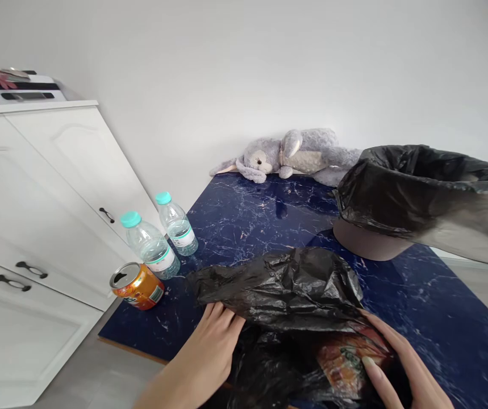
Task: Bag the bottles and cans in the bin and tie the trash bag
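Orange metal shines at the far left, where the opened can [139, 291] stands near the edge of the table [443, 318]; a sweep of the left forearm could tip it and spill whatever it holds. Just behind, the near bottle [152, 253] and the far bottle [179, 232] could topple if the black bag [295, 287] dragged against them. That bag lies crumpled at the front of the table between both hands; thin plastic like this could tear if pulled hard. At its left, the left hand [210, 343] has its fingers close together. At its right, the right hand [403, 360] spreads its thumb away from its fingers, with the printed packet [346, 363] between; a loosened thumb could let that slip.

Hidden from view: the can's contents, then the left fingertips, tucked under the plastic, so I cannot tell whether they pinch. The packet seems partly covered by film, its bottom unclear. Far right, the lined bin [369, 241] is smeared and its inside unseen.
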A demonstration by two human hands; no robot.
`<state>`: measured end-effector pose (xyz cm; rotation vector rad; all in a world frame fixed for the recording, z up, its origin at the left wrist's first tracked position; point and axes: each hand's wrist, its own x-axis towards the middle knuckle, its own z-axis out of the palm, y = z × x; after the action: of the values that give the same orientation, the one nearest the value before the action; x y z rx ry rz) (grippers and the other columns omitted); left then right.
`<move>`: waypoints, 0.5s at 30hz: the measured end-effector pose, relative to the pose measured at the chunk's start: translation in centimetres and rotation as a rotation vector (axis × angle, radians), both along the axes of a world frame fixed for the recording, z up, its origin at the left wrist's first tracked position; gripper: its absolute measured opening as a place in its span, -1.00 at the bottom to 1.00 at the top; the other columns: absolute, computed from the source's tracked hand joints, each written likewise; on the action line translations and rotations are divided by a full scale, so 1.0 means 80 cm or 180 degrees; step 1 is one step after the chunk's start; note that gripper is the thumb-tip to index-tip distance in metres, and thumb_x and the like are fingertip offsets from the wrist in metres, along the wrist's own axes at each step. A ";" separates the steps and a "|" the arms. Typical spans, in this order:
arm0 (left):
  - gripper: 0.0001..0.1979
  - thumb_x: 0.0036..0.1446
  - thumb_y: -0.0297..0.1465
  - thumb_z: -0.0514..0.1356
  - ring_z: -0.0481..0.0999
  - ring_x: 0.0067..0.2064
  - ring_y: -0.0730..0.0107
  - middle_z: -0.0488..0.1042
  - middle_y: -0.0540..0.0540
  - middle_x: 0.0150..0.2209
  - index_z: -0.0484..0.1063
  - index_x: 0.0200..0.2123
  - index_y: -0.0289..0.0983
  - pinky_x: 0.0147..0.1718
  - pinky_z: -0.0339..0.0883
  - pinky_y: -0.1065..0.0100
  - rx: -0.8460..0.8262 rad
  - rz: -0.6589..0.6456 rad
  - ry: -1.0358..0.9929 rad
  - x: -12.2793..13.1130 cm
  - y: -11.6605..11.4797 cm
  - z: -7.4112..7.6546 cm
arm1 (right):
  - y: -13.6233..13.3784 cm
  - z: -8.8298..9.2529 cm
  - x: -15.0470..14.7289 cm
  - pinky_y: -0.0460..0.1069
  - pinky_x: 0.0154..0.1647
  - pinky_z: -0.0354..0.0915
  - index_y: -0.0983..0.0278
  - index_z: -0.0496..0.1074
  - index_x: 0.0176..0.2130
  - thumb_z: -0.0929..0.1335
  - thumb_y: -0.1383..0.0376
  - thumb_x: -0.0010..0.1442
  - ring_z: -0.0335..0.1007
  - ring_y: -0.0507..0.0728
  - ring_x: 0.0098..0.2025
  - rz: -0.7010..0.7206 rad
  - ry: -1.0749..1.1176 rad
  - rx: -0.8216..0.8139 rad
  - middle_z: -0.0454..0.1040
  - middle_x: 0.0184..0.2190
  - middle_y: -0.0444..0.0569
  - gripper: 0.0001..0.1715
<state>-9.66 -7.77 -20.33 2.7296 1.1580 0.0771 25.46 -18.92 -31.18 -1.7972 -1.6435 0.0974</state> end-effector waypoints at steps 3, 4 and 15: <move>-0.05 0.10 -0.79 0.05 0.44 0.39 0.01 0.44 -0.11 0.40 0.21 0.49 -0.01 0.41 0.30 -0.06 -0.0253 -0.0355 -0.0152 0.022 0.025 0.000 | 0.001 0.001 0.000 0.07 0.00 0.64 0.01 0.17 0.51 0.31 0.02 0.49 0.52 0.31 0.30 0.0023 -0.0077 0.0055 0.43 0.40 -0.06 -0.29; -0.11 0.17 -0.77 0.05 0.46 0.39 0.03 0.43 -0.09 0.41 0.24 0.48 0.00 0.40 0.31 -0.01 -0.0335 -0.0490 -0.0265 0.030 0.031 0.000 | 0.001 0.002 -0.001 0.06 0.02 0.63 0.01 0.17 0.51 0.30 0.03 0.50 0.51 0.31 0.31 0.0032 -0.0063 0.0064 0.42 0.41 -0.06 -0.29; -0.19 0.04 -0.42 0.43 0.41 0.42 -0.19 0.49 -0.13 0.38 0.42 0.39 -0.05 0.43 0.26 -0.03 -0.1855 -0.0701 -0.1047 0.079 0.024 0.005 | 0.005 0.008 -0.002 0.02 0.08 0.57 0.10 0.42 0.28 0.36 0.03 0.47 0.61 0.25 0.17 0.0018 0.0185 0.0170 0.57 0.22 0.00 -0.51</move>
<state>-3.34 -5.88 -19.92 2.1995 0.6533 0.1298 25.28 -18.54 -30.58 -1.7341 -1.5958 0.1066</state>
